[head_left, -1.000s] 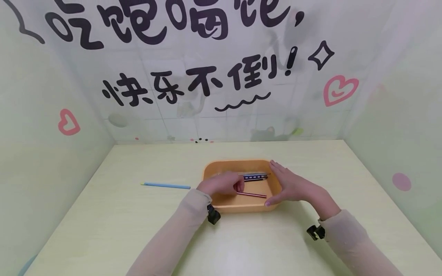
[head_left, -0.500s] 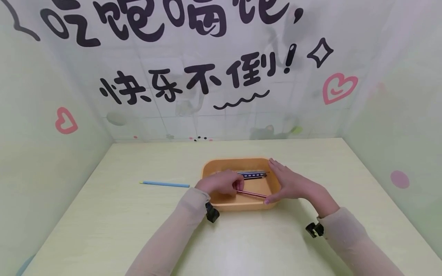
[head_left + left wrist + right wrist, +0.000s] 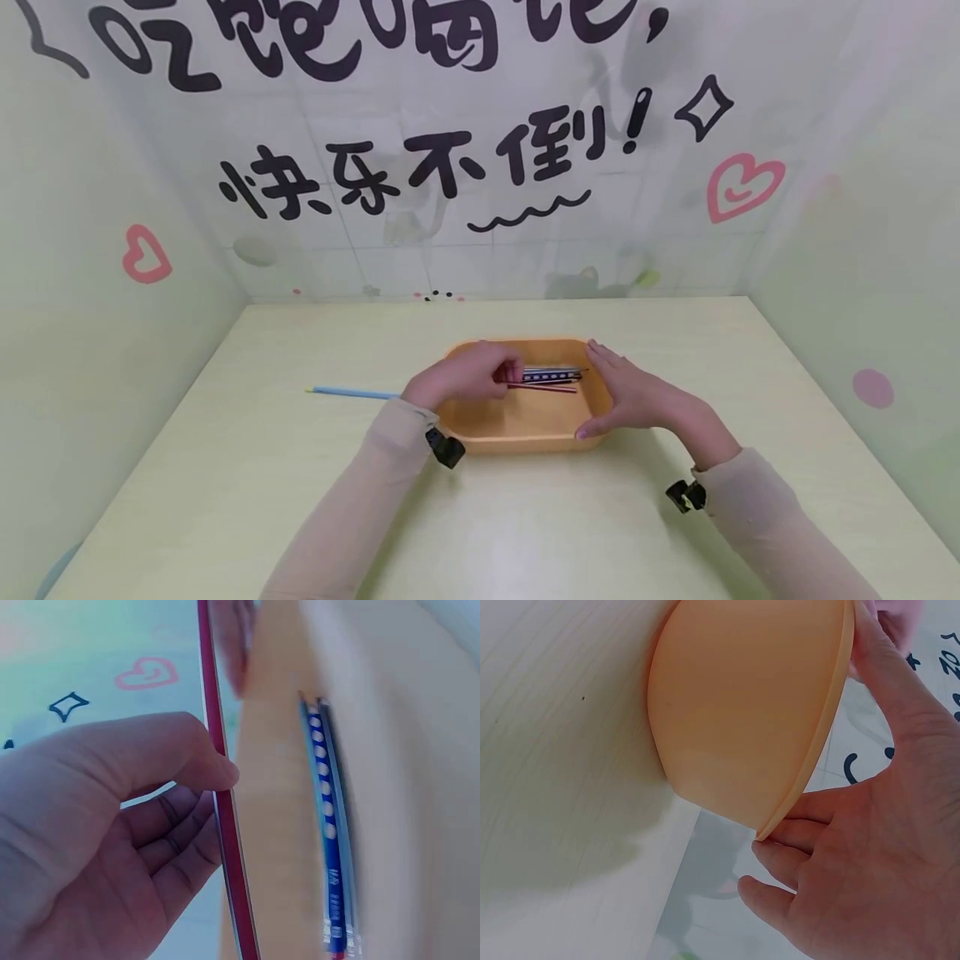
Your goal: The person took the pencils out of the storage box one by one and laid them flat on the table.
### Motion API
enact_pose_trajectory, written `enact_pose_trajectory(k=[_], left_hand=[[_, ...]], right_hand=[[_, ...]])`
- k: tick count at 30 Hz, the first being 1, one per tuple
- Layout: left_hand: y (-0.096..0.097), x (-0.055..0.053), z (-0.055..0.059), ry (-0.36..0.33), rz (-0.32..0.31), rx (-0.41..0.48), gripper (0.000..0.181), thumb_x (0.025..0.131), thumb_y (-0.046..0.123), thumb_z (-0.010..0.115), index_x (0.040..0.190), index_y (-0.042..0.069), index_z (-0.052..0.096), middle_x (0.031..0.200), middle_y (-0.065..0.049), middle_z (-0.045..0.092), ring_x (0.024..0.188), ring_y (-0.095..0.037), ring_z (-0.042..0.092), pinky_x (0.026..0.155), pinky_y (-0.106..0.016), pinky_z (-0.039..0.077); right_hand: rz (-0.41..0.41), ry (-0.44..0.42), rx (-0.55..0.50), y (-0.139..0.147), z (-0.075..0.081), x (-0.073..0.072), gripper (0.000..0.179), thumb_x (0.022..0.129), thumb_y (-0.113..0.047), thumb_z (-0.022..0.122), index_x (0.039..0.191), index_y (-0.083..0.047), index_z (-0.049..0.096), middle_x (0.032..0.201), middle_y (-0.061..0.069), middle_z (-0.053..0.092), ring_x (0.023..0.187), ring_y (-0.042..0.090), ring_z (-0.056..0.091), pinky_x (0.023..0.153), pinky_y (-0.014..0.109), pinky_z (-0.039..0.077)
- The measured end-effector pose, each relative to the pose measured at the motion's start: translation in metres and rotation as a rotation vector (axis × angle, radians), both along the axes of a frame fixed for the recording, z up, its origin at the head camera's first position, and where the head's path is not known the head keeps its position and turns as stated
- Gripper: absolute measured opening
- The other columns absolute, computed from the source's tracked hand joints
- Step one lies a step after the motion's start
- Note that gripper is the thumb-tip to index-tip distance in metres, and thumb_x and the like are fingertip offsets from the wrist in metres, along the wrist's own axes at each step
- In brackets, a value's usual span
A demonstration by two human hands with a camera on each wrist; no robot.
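Note:
My left hand (image 3: 476,371) is over the orange plastic bin (image 3: 525,443), pinching a dark red pencil (image 3: 238,877) between thumb and fingers. In the left wrist view the pencil's silvery edges show, and both its ends run out of frame. Beside it in the bin lie several pencils (image 3: 324,780), one dark blue with white dots. My right hand (image 3: 637,396) spans the bin's right end, thumb at the front corner and fingers at the back one. In the right wrist view, its fingertips (image 3: 769,859) touch the rim from outside.
A light blue pencil (image 3: 352,392) with a yellow end lies on the pale table (image 3: 480,525) to the left of the bin, partly covered by my left wrist. A printed wall (image 3: 420,275) closes off the back, and side walls stand left and right.
My left hand has moved back and up within the bin, bringing the red pencil from near the front wall close to the other pencils. My right hand stays at the bin's end.

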State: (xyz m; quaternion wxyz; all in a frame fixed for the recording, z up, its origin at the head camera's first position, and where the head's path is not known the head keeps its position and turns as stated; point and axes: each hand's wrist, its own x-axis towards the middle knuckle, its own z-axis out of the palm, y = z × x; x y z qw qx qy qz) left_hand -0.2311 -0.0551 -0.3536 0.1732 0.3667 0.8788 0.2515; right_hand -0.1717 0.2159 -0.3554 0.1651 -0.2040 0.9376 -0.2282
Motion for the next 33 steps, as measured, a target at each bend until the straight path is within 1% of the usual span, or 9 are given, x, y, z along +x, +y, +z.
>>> enact_pose_trajectory(k=[4, 6, 11, 13, 16, 20, 28, 31, 33], left_hand=[[-0.004, 0.002, 0.015, 0.036, -0.015, 0.049, 0.014, 0.086, -0.002, 0.065, 0.097, 0.007, 0.065, 0.088, -0.003, 0.062, 0.079, -0.014, 0.053, 0.069, -0.023, 0.046], [-0.007, 0.005, 0.022, 0.061, -0.019, 0.066, 0.014, 0.086, -0.002, 0.064, 0.097, 0.007, 0.065, 0.089, -0.004, 0.063, 0.079, -0.015, 0.054, 0.07, -0.023, 0.048], [-0.018, 0.014, 0.037, 0.093, 0.016, 0.079, 0.016, 0.086, -0.001, 0.065, 0.095, 0.011, 0.062, 0.091, -0.002, 0.062, 0.081, -0.016, 0.054, 0.073, -0.026, 0.049], [-0.023, 0.018, 0.042, 0.099, 0.035, 0.081, 0.017, 0.085, -0.002, 0.065, 0.096, 0.011, 0.062, 0.091, -0.002, 0.061, 0.082, -0.016, 0.054, 0.074, -0.026, 0.049], [-0.033, 0.023, 0.048, 0.113, 0.046, 0.09, 0.019, 0.083, -0.004, 0.062, 0.095, 0.011, 0.061, 0.091, -0.001, 0.06, 0.082, -0.016, 0.053, 0.073, -0.027, 0.049], [-0.046, 0.029, 0.051, 0.15, 0.05, 0.096, 0.02, 0.081, -0.004, 0.06, 0.094, 0.011, 0.061, 0.089, 0.0, 0.059, 0.08, -0.015, 0.053, 0.072, -0.028, 0.048], [-0.074, 0.037, 0.05, 0.202, 0.066, 0.072, 0.019, 0.084, -0.003, 0.061, 0.093, 0.013, 0.06, 0.089, 0.002, 0.06, 0.082, -0.013, 0.054, 0.075, -0.028, 0.049], [-0.083, 0.038, 0.052, 0.208, 0.089, 0.063, 0.019, 0.085, -0.002, 0.062, 0.094, 0.014, 0.061, 0.09, 0.003, 0.061, 0.083, -0.012, 0.055, 0.076, -0.029, 0.051], [-0.089, 0.038, 0.053, 0.204, 0.112, 0.054, 0.019, 0.084, -0.002, 0.062, 0.094, 0.014, 0.061, 0.089, 0.003, 0.06, 0.083, -0.013, 0.055, 0.077, -0.032, 0.052]], right_hand=[[-0.001, 0.002, -0.007, 0.001, 0.001, -0.001, 0.129, 0.072, -0.056, 0.082, 0.156, 0.007, 0.008, 0.165, 0.025, 0.004, 0.152, 0.048, 0.009, 0.12, 0.063, 0.016], [0.002, 0.005, -0.008, 0.001, 0.001, -0.001, 0.129, 0.072, -0.057, 0.082, 0.156, 0.007, 0.007, 0.165, 0.025, 0.004, 0.152, 0.048, 0.009, 0.12, 0.063, 0.016], [0.006, 0.007, -0.004, 0.002, 0.0, -0.003, 0.129, 0.072, -0.058, 0.081, 0.156, 0.006, 0.007, 0.166, 0.025, 0.004, 0.152, 0.047, 0.008, 0.121, 0.063, 0.015], [0.006, 0.002, -0.004, 0.001, 0.001, -0.003, 0.129, 0.072, -0.058, 0.081, 0.156, 0.006, 0.006, 0.166, 0.024, 0.003, 0.152, 0.047, 0.008, 0.121, 0.063, 0.015], [0.01, 0.003, 0.0, 0.001, 0.001, -0.002, 0.129, 0.072, -0.058, 0.081, 0.156, 0.006, 0.006, 0.165, 0.025, 0.003, 0.152, 0.048, 0.008, 0.12, 0.063, 0.015], [0.012, 0.004, 0.0, 0.001, 0.002, -0.001, 0.129, 0.073, -0.057, 0.081, 0.156, 0.007, 0.007, 0.165, 0.027, 0.004, 0.151, 0.049, 0.009, 0.12, 0.064, 0.016], [-0.004, -0.025, -0.011, 0.0, -0.001, 0.001, 0.129, 0.072, -0.056, 0.082, 0.157, 0.005, 0.006, 0.166, 0.024, 0.002, 0.153, 0.046, 0.006, 0.121, 0.063, 0.014], [-0.003, -0.019, 0.0, 0.0, 0.0, 0.0, 0.129, 0.072, -0.057, 0.081, 0.157, 0.005, 0.006, 0.166, 0.024, 0.003, 0.152, 0.047, 0.007, 0.12, 0.063, 0.015], [-0.001, -0.013, 0.008, 0.001, 0.001, -0.001, 0.129, 0.072, -0.058, 0.081, 0.157, 0.005, 0.006, 0.166, 0.024, 0.002, 0.152, 0.047, 0.007, 0.12, 0.064, 0.015]])
